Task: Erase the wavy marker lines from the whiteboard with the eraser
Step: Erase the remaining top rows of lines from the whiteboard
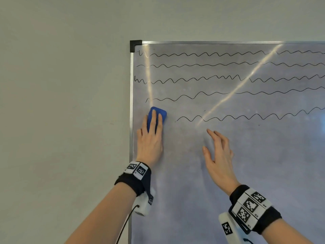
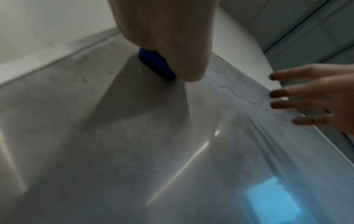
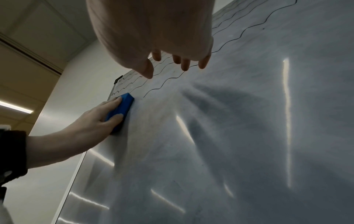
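A whiteboard (image 1: 246, 173) hangs on the wall with several black wavy lines (image 1: 211, 54) across its upper part. The lowest line (image 1: 246, 117) begins right of the eraser; the board left of it and below is bare and smudged. My left hand (image 1: 150, 138) grips a blue eraser (image 1: 159, 111) flat against the board near its left edge, fingers over its back, thumb on its side (image 3: 114, 118). My right hand (image 1: 218, 152) is open with spread fingers just below the lowest line, holding nothing. In the left wrist view the eraser (image 2: 155, 63) shows under my palm.
The board's metal frame (image 1: 131, 103) runs just left of the eraser, with a black corner cap (image 1: 135, 45) at the top left. Plain wall (image 1: 61, 103) lies beyond the frame. Bright light streaks (image 1: 246, 80) cross the board's surface.
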Available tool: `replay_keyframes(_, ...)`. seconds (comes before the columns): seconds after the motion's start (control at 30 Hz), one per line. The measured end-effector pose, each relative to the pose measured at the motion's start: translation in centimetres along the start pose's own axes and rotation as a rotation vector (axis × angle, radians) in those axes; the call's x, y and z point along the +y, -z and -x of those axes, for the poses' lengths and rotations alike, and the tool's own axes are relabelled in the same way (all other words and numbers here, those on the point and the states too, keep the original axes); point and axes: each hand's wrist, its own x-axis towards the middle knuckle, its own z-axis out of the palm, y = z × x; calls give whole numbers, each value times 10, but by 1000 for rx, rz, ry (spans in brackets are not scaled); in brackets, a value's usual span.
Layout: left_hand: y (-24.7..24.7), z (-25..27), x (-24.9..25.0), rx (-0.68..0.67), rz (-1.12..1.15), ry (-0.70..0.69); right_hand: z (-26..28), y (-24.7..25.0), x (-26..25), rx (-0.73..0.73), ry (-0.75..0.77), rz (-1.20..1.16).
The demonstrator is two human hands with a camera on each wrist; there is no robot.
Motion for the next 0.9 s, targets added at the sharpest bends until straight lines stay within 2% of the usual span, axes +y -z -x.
replay_keyframes(0.07, -2, 5, 14, -19, -2, -69, 1, 1, 0, 1, -8, 10)
replay_keyframes(0.13, -6, 13, 24, -42, -32, -269, 0, 2, -3, 12, -5, 13)
replay_keyframes(0.2, -5, 11, 18, -28, -70, -385, -3, 4, -5, 20, 3, 8)
replay_keyframes(0.23, -4, 8, 12, -20, -87, -372, -5, 5, -5, 22, 6, 5)
replay_keyframes(0.33, 1, -2, 2, -18, -54, -131, -7, 8, -3, 20, 5, -12)
replay_keyframes(0.4, 1, -2, 14, -23, 17, -20, -5, 9, 1, 8, 6, -17)
replay_keyframes(0.47, -3, 3, 35, -43, 31, -72, -4, 9, 4, 3, 12, -22)
replay_keyframes(0.57, -10, 4, 46, -49, -48, -359, -6, 13, 12, -4, 14, -21)
replay_keyframes(0.6, -10, -1, 42, -34, -76, -390, -7, 17, 16, -5, 11, -22)
replay_keyframes(0.63, -8, -6, 38, -21, -93, -360, -8, 21, 20, -5, 9, -22)
replay_keyframes(0.73, -2, -18, 37, -9, -18, -86, -10, 33, 33, -13, -10, -16)
replay_keyframes(0.77, -2, -18, 43, -15, 18, -34, -10, 35, 37, -18, -15, -17)
replay_keyframes(0.8, -3, -16, 51, -22, 31, -35, -10, 36, 40, -23, -17, -20)
replay_keyframes(0.83, -6, -13, 60, -25, 16, -96, -10, 37, 42, -27, -14, -25)
replay_keyframes(0.9, -13, -5, 69, -51, -42, -322, -12, 37, 43, -26, -2, -24)
